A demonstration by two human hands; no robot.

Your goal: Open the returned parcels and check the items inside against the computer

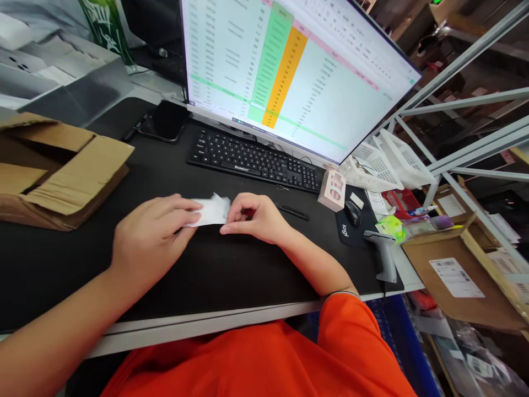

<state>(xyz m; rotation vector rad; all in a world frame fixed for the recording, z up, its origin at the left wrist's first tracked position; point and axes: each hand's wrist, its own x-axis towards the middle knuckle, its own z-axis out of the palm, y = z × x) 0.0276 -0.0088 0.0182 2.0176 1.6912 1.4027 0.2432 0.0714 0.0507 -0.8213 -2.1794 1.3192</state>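
Between my two hands, just above the black desk mat [243, 275], is a small white packet [211, 210] with a crumpled upper edge. My left hand [155, 237] is closed on its left end, fingers on top and thumb at the near side. At the packet's right end, my right hand [258, 218] pinches the edge between thumb and forefinger. What the packet contains, if anything, cannot be seen. A black keyboard [252, 162] lies beyond my hands, and a black pen [292, 212] rests right of my right hand.
An open cardboard box [78, 182] stands at left, near a phone [165, 120]. The monitor [289, 71] rises behind the keyboard. To the right are a pink box [332, 190], a mouse [352, 213], a barcode scanner [385, 256] and white baskets [403, 160].
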